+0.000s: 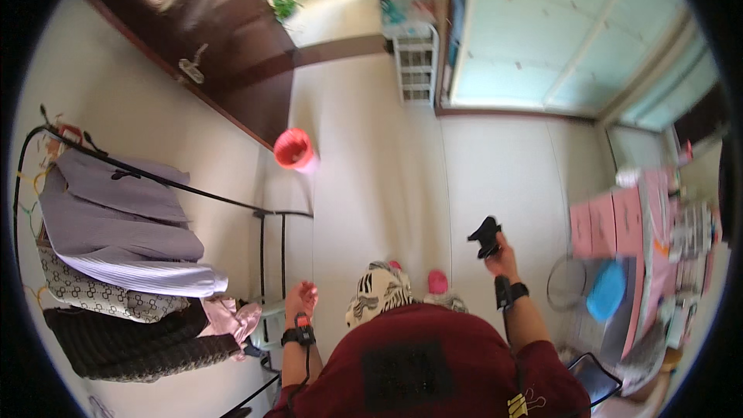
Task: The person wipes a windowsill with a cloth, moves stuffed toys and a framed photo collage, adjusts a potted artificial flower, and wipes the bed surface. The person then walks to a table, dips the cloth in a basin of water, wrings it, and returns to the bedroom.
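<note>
My right hand (504, 258) is closed on a small black object (486, 237), which looks like crumpled cloth, held out over the tiled floor. A black device is strapped to that wrist. At lower left, my left hand (303, 297) hangs near a black metal clothes rack (174, 184), holding nothing that shows, its fingers loosely curled. Another strapped device sits on the left wrist. Patterned trousers (380, 287) and a pink slipper (437, 282) show below the dark red top.
A red and pink waste bin (294, 150) stands on the floor by the brown door (232, 29). Garments such as a lilac shirt (127, 215) hang on the left. A white rack (417, 67) stands ahead; a pink desk with drawers (615, 220) is at right, near a blue object (606, 290).
</note>
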Demonstrator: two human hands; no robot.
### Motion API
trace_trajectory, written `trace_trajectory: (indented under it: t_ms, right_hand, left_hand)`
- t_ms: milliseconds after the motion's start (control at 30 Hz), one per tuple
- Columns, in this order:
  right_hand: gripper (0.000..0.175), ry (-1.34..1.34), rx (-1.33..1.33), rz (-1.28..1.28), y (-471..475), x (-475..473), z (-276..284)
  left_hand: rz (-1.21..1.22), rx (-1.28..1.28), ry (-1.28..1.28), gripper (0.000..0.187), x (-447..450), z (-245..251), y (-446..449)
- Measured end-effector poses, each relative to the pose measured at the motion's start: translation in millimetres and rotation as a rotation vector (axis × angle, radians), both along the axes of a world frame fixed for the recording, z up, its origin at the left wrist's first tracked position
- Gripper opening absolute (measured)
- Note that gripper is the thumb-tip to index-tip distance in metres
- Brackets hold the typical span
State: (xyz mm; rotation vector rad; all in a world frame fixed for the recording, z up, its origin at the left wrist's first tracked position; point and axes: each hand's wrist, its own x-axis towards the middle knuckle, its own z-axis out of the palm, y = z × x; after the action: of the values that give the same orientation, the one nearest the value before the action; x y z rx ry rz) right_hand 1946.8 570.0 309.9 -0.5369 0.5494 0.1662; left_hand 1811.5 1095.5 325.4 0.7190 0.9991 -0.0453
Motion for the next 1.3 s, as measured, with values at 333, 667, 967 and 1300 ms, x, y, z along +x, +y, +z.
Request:
trace_trajectory:
  t_ms: [333,667,967,1300]
  right_hand:
    - [0.027,0.014,0.067,0.167,184.9,274.8,26.0]
    - [0.029,-0.052,-0.016,0.153,231.9,465.0,15.1]
    - [0.025,-0.015,-0.032,0.182,312.5,732.7,-19.5]
    - [0.030,-0.264,0.206,0.466,526.5,1065.7,57.0]
  left_hand:
    - [0.438,-0.031,0.148,0.022,160.0,-29.1,121.8]
    - [0.236,0.014,-0.058,0.018,431.2,-12.5,206.6]
    - [0.291,-0.100,-0.007,0.018,658.6,-16.3,253.4]
    - [0.460,-0.023,0.136,0.007,843.8,-27.4,330.0]
